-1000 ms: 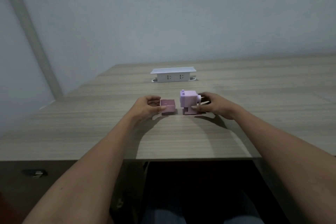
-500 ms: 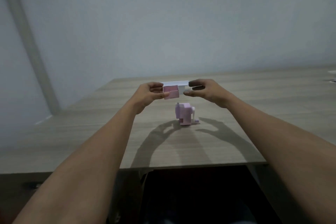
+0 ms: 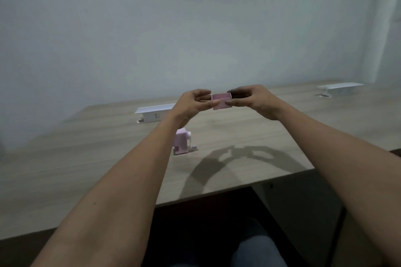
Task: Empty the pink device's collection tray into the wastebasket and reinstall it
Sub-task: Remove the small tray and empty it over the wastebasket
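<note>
A small pink collection tray (image 3: 221, 101), open side up, is held in the air above the table between both hands. My left hand (image 3: 192, 103) pinches its left end and my right hand (image 3: 251, 98) pinches its right end. Below and to the left, the pink device (image 3: 181, 141) with a small crank on its right side stands on the wooden table (image 3: 249, 128), partly hidden by my left forearm. No wastebasket is in view.
A white socket box (image 3: 155, 111) sits on the table behind my left hand. A second white socket box (image 3: 339, 89) is at the far right. The table's front edge runs across below my forearms, with dark space under it.
Both hands lifted the tray off the table and carried it up and rightward. My right hand let go of the device and took the tray's right end. The view has turned right.
</note>
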Demonstrator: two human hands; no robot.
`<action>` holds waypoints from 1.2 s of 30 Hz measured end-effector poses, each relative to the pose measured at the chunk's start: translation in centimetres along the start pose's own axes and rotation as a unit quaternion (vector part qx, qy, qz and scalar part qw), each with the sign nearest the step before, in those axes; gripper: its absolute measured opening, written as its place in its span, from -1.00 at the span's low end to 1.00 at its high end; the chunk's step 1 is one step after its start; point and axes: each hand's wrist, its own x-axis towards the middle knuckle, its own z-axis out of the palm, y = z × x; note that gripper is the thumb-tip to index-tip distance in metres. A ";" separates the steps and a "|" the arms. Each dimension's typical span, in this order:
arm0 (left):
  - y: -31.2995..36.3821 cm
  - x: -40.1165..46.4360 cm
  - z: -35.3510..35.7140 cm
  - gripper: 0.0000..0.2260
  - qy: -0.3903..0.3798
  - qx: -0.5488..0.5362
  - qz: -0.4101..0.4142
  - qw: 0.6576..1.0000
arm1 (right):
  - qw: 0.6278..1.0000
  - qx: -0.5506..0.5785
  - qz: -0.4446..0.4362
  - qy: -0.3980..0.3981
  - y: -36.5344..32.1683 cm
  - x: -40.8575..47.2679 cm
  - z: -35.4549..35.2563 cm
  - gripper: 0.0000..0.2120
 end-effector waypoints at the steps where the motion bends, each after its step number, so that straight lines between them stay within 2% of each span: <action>1: 0.0 0.5 1.4 -0.38 -0.009 -0.012 0.005 1.000 | 1.000 -0.004 0.005 0.010 0.2 -0.7 -1.3 -0.50; 5: 0.6 2.0 7.0 -0.35 -0.065 -0.040 0.019 0.997 | 0.998 -0.007 0.020 0.054 0.8 -4.3 -6.0 -0.53; 9: 1.4 2.4 12.5 -0.55 -0.144 -0.050 0.040 0.988 | 0.994 -0.005 0.045 0.100 2.0 -8.2 -9.8 -0.53; 12: 2.0 2.2 17.1 -0.60 -0.176 -0.063 0.040 0.982 | 0.989 -0.012 0.062 0.136 3.1 -11.9 -12.7 -0.47; 14: 2.2 1.5 20.4 -0.63 -0.203 -0.059 0.040 0.977 | 0.983 -0.007 0.077 0.167 4.2 -14.7 -14.5 -0.50; 16: 2.2 0.8 23.2 -0.62 -0.222 -0.064 0.040 0.972 | 0.978 0.008 0.095 0.186 5.5 -17.3 -15.8 -0.51; 21: 1.3 -1.0 30.2 -0.60 -0.270 -0.071 0.027 0.960 | 0.959 0.097 0.145 0.224 8.5 -24.1 -18.5 -0.38; 24: 0.6 -2.4 34.0 -0.62 -0.285 -0.083 0.026 0.955 | 0.946 0.132 0.166 0.246 9.7 -27.4 -19.8 -0.42; 32: -2.9 -6.0 40.8 -0.52 -0.321 -0.044 0.006 0.946 | 0.915 0.149 0.235 0.293 14.2 -34.4 -20.4 -0.49; 36: -6.7 -7.8 43.3 -0.45 -0.342 -0.047 -0.036 0.938 | 0.899 0.167 0.281 0.293 17.6 -37.1 -19.1 -0.40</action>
